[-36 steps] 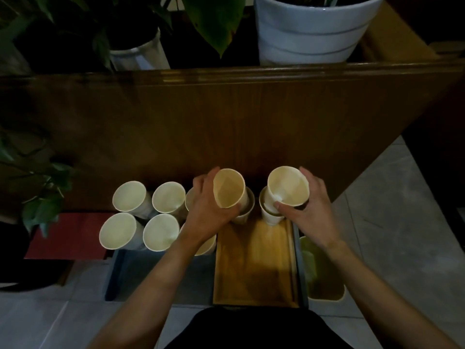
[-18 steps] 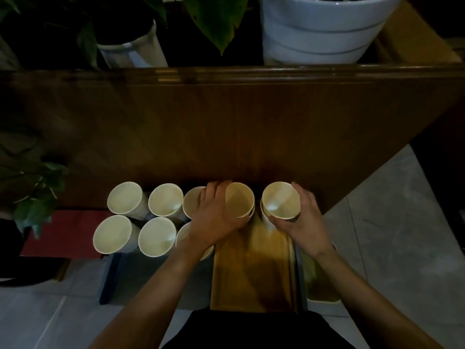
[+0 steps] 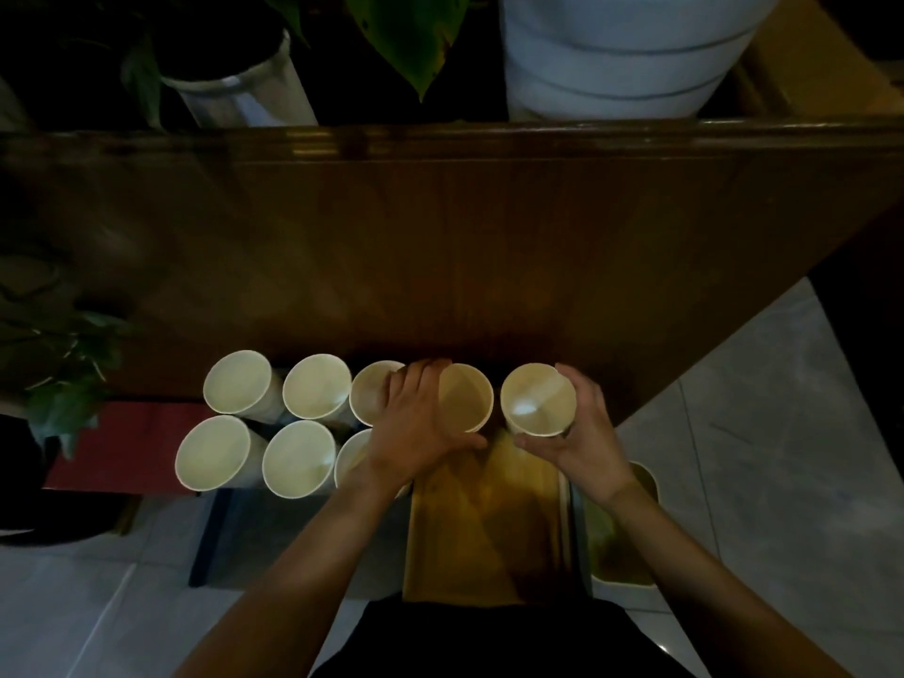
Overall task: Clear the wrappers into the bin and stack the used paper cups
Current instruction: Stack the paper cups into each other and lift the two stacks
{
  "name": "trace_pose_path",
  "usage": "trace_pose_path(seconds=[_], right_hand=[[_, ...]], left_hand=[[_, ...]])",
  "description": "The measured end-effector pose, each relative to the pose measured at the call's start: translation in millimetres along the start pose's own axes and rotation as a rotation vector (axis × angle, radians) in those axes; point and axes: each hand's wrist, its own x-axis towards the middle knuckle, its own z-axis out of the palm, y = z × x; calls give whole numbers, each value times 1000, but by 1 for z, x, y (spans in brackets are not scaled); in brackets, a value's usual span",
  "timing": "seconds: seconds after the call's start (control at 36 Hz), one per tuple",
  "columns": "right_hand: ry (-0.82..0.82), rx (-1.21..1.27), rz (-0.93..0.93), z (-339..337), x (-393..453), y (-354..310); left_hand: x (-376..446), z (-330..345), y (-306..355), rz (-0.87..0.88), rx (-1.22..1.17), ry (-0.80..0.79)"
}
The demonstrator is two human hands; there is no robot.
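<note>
Two cups gripped upright at tray's (image 3: 489, 530) far edge: left hand (image 3: 420, 428) wraps one cup (image 3: 467, 396), right hand (image 3: 579, 440) the other (image 3: 538, 398); loose cups (image 3: 303, 457) lie leftward, nearer left hand.

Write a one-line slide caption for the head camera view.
Left hand and right hand each grip a paper cup at the wooden tray's far end, six more cups standing alongside.

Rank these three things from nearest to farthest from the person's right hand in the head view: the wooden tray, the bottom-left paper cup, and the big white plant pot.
1. The wooden tray: just beside and below the right hand, toward the person.
2. The bottom-left paper cup: far left, at the end of the front row.
3. The big white plant pot: at the top, behind the wooden panel.
</note>
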Motion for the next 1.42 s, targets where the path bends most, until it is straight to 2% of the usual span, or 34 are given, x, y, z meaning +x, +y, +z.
trace_pose_path(seconds=[0.44,0.53,0.61,0.69,0.78,0.92,1.06,1.22,1.42], right_hand=[[-62,-34,26,-11,-9,-4],[-11,-65,0,-14,-23,-2],[69,-114,-72,-15,-43,2],[99,-133,-90,-13,-66,6],[62,-157,-86,-7,-88,7],[-156,-247,-34,11,-108,7],[-304,-311,-36,35,-108,-3],[-315,-370,-91,69,-99,-31],[-192,-352,-139,112,-90,-68]], left_hand=[[-19,-1,4,-50,92,45],[-35,-5,8,-13,81,152],[-60,-7,14,52,-29,310],[-85,-8,19,24,-123,393],[-107,-10,18,-45,-189,389],[-141,-12,2,-107,-239,360],[-163,-20,-28,-84,-216,282],[-171,-38,-74,-44,-104,256],[-158,-53,-125,43,85,282]])
